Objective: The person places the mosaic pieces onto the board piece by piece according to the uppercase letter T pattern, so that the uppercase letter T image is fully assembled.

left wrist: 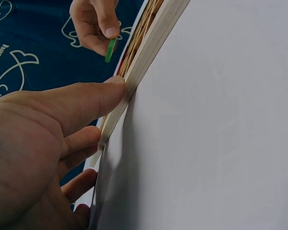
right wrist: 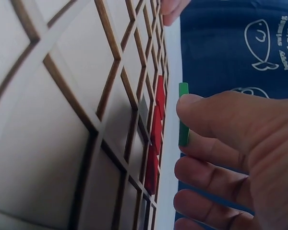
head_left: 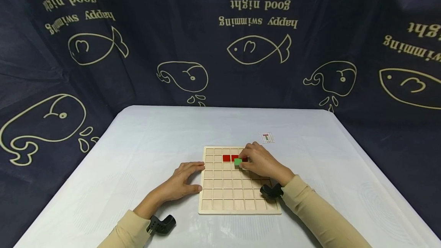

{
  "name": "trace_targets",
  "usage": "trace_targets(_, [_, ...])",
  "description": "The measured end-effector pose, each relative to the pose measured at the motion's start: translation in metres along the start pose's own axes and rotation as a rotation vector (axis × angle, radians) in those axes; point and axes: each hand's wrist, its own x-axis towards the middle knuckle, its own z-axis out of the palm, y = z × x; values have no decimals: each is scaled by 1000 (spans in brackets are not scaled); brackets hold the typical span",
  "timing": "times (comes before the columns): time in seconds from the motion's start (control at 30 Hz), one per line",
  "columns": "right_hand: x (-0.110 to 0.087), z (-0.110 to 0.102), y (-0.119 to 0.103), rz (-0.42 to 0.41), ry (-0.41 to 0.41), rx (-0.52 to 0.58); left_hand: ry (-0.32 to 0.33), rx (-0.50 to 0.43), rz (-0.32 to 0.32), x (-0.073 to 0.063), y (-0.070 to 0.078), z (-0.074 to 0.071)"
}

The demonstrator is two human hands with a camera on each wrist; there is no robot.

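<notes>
My right hand (head_left: 260, 160) pinches a green square tile (right wrist: 183, 115) between thumb and fingers, just above the wooden grid board (head_left: 217, 194). In the right wrist view a gap shows between that tile and the board. Three red tiles (head_left: 226, 158) lie side by side in one row near the board's far edge; the rightmost is partly hidden by the right hand in the head view. At the board's left edge, my left hand (head_left: 179, 183) rests with fingers extended, its thumb (left wrist: 98, 98) and fingertips against the wooden side.
A small card (head_left: 267, 137) with a printed grid, showing a red and green T shape, lies beyond the board's far right corner. The white-covered table (head_left: 155, 137) ends at a dark curtain (head_left: 220, 79) with fish drawings. A black wrist device (head_left: 162, 225) sits on each arm.
</notes>
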Motion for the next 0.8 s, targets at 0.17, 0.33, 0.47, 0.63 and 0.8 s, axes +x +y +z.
trace_targets(0.17, [2,2,-1,9,-19,-5,-2,-4,-8,0,0,0])
trace_targets(0.33, [2,5,-1,5,-37,-5,-6,-6,-10,0,1,0])
trace_targets(0.47, [3,7,-2,-2,-39,-27,-7,-8,-11,0,1,0])
trace_targets(0.63, [3,9,-3,-1,-40,-34,-9,-10,-11,0,2,-1])
trace_targets(0.8, [3,10,-4,-4,-34,-37,-6,-8,-10,0,1,0])
